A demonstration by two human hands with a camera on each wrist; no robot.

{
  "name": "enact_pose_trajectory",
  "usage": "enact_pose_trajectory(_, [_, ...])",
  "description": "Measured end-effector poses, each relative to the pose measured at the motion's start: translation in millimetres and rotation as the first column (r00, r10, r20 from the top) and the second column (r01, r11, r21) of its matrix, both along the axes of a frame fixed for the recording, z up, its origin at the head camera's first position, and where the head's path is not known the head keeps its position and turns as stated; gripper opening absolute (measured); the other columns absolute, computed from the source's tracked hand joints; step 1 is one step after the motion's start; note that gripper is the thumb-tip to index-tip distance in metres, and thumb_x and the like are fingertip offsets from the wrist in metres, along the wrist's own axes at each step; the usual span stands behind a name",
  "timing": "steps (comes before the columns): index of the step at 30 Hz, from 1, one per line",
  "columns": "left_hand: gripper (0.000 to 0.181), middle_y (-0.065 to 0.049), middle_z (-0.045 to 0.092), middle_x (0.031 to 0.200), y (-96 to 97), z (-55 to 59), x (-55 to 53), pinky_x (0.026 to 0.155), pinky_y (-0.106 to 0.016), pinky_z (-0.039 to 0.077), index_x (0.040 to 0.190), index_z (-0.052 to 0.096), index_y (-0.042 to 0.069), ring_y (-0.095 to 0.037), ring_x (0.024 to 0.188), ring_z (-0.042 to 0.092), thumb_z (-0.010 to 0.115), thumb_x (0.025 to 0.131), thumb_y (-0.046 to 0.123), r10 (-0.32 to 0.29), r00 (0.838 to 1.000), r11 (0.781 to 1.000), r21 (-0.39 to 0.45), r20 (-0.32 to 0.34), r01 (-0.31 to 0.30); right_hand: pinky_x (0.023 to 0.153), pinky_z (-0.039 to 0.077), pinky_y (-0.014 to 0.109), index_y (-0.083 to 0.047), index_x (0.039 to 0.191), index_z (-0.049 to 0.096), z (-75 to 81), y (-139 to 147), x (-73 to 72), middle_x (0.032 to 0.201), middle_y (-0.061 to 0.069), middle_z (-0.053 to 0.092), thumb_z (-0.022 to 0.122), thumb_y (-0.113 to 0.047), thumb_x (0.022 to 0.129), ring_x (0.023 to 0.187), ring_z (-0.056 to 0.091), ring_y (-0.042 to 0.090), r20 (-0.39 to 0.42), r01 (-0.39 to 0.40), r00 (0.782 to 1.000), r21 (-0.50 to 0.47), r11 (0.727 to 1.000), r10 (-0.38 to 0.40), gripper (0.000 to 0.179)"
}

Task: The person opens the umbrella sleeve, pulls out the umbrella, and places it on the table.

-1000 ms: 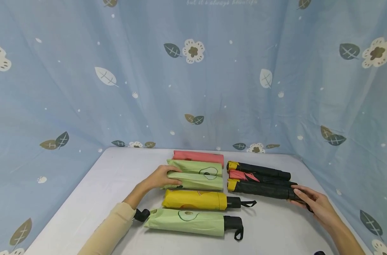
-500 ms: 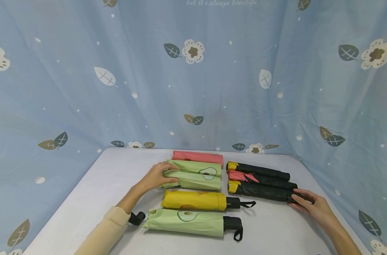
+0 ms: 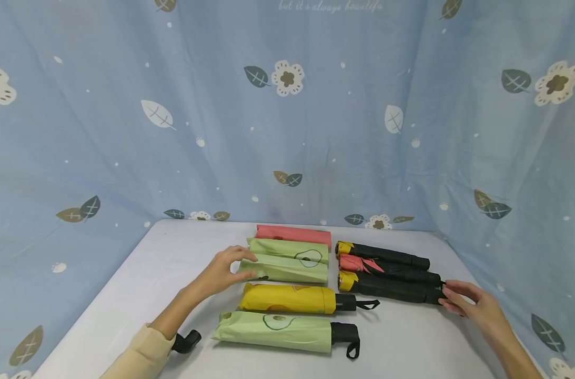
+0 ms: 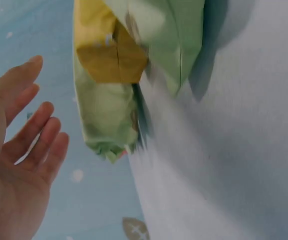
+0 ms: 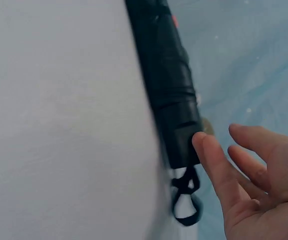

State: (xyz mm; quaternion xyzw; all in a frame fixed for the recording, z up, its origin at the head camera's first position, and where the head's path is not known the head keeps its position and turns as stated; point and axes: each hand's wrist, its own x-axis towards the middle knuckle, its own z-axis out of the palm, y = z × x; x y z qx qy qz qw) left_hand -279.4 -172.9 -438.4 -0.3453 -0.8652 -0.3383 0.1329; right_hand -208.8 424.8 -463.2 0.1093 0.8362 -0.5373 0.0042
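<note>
My left hand (image 3: 223, 271), fingers apart and relaxed, is beside the left end of a folded umbrella in a pale green sleeve (image 3: 292, 269). In the left wrist view the left hand (image 4: 21, 160) has nothing in it, and a gap separates it from the yellow sleeve (image 4: 111, 57). On the right, a row of folded black umbrellas lies with handles toward my right hand (image 3: 478, 308). The nearest is a black umbrella with a yellow end (image 3: 389, 288). In the right wrist view a fingertip of the right hand (image 5: 263, 180) is right at its handle (image 5: 183, 140), above the looped wrist strap (image 5: 186, 205).
Behind lie another green-sleeved umbrella (image 3: 278, 246) and a pink-sleeved one (image 3: 294, 233). In front are a yellow-sleeved umbrella (image 3: 287, 298) and a green avocado-print one (image 3: 273, 331), black handles pointing right. A black object (image 3: 187, 342) shows by the left forearm. A blue patterned curtain (image 3: 306, 131) surrounds the white table.
My left hand has let go of the green-sleeved umbrella and drawn back left. The nearest black umbrella has shifted slightly toward me, and my right hand has loosened, moving to its handle end.
</note>
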Motion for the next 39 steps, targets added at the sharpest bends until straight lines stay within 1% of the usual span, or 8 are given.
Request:
enact_pose_trajectory(3, [0.033, 0.004, 0.068, 0.115, 1.6, -0.4, 6.3, 0.092, -0.05, 0.051, 0.112, 0.071, 0.014, -0.024, 0.113, 0.061, 0.079, 0.083, 0.027, -0.026, 0.999, 0.999, -0.02, 0.032, 0.027, 0.08, 0.058, 0.032, 0.004, 0.141, 0.044, 7.6, -6.4, 0.7, 0.097, -0.023, 0.065, 0.068, -0.038, 0.092, 0.088, 0.075, 0.017, -0.046, -0.034, 0.998, -0.022, 0.999, 0.033, 0.069])
enact_pose_trajectory(6, [0.033, 0.001, 0.068, 0.115, 4.0, -3.8, 9.0, 0.091, -0.049, 0.052, 0.114, 0.071, 0.012, -0.026, 0.11, 0.063, 0.077, 0.085, 0.027, -0.077, 0.994, 0.996, -0.028, 0.077, 0.079, 0.08, 0.058, 0.035, 0.005, 0.138, 0.048, 13.4, -16.2, 1.2, 0.101, -0.018, 0.068, 0.067, -0.031, 0.094, 0.088, 0.075, 0.02, -0.098, -0.11, 0.99, -0.035, 0.993, 0.106, 0.06])
enact_pose_trajectory(10, [0.036, -0.005, 0.068, 0.115, 7.8, -9.7, 9.0, 0.085, -0.043, 0.054, 0.117, 0.068, 0.008, -0.028, 0.102, 0.064, 0.075, 0.088, 0.027, -0.149, 0.979, 0.987, -0.032, 0.142, 0.155, 0.076, 0.059, 0.036, 0.006, 0.135, 0.05, 18.9, -33.6, 0.4, 0.107, -0.003, 0.069, 0.064, -0.027, 0.096, 0.087, 0.074, 0.019, -0.143, -0.22, 0.965, 0.031, 0.975, 0.222, 0.053])
enact_pose_trajectory(14, [0.04, -0.008, 0.068, 0.117, 10.5, -13.0, 9.8, 0.087, -0.04, 0.054, 0.12, 0.067, 0.008, -0.028, 0.103, 0.064, 0.074, 0.088, 0.03, -0.168, 0.963, 0.982, -0.051, 0.213, 0.183, 0.071, 0.06, 0.035, 0.003, 0.134, 0.053, 22.2, -51.3, -1.8, 0.112, 0.018, 0.069, 0.064, -0.028, 0.096, 0.084, 0.074, 0.02, -0.149, -0.282, 0.943, 0.114, 0.953, 0.297, 0.05])
enact_pose_trajectory(16, [0.043, -0.008, 0.068, 0.118, 11.7, -13.9, 9.5, 0.088, -0.04, 0.054, 0.122, 0.067, 0.008, -0.027, 0.105, 0.064, 0.075, 0.087, 0.032, -0.173, 0.955, 0.98, -0.057, 0.242, 0.192, 0.069, 0.06, 0.035, 0.001, 0.133, 0.054, 22.6, -57.7, -2.6, 0.115, 0.023, 0.067, 0.064, -0.027, 0.096, 0.084, 0.074, 0.022, -0.151, -0.309, 0.933, 0.134, 0.942, 0.327, 0.047])
enact_pose_trajectory(26, [0.054, -0.001, 0.067, 0.121, 25.0, -26.5, 2.1, 0.092, -0.029, 0.052, 0.128, 0.063, 0.012, -0.012, 0.106, 0.063, 0.076, 0.084, 0.04, -0.221, 0.921, 0.957, -0.111, 0.321, 0.268, 0.066, 0.059, 0.04, 0.003, 0.129, 0.056, 13.1, -72.8, -7.9, 0.112, 0.027, 0.067, 0.063, -0.021, 0.097, 0.082, 0.073, 0.026, -0.169, -0.409, 0.891, 0.101, 0.907, 0.421, 0.04])
enact_pose_trajectory(34, [0.057, 0.005, 0.066, 0.122, 31.1, -28.8, -1.6, 0.091, -0.025, 0.052, 0.128, 0.062, 0.015, -0.006, 0.105, 0.061, 0.078, 0.082, 0.044, -0.221, 0.924, 0.95, -0.145, 0.313, 0.277, 0.066, 0.059, 0.04, 0.004, 0.131, 0.055, 8.5, -79.2, -9.1, 0.106, 0.027, 0.069, 0.06, -0.021, 0.099, 0.08, 0.073, 0.024, -0.167, -0.455, 0.869, 0.099, 0.885, 0.465, 0.041])
enact_pose_trajectory(39, [0.053, 0.006, 0.066, 0.123, 33.1, -30.1, -5.0, 0.082, -0.022, 0.05, 0.129, 0.062, 0.021, -0.003, 0.097, 0.059, 0.077, 0.083, 0.043, -0.179, 0.936, 0.951, -0.192, 0.303, 0.244, 0.067, 0.059, 0.04, 0.004, 0.131, 0.055, 6.0, -82.1, -11.0, 0.107, 0.028, 0.068, 0.06, -0.022, 0.099, 0.081, 0.073, 0.026, -0.147, -0.477, 0.863, 0.073, 0.876, 0.483, 0.041])
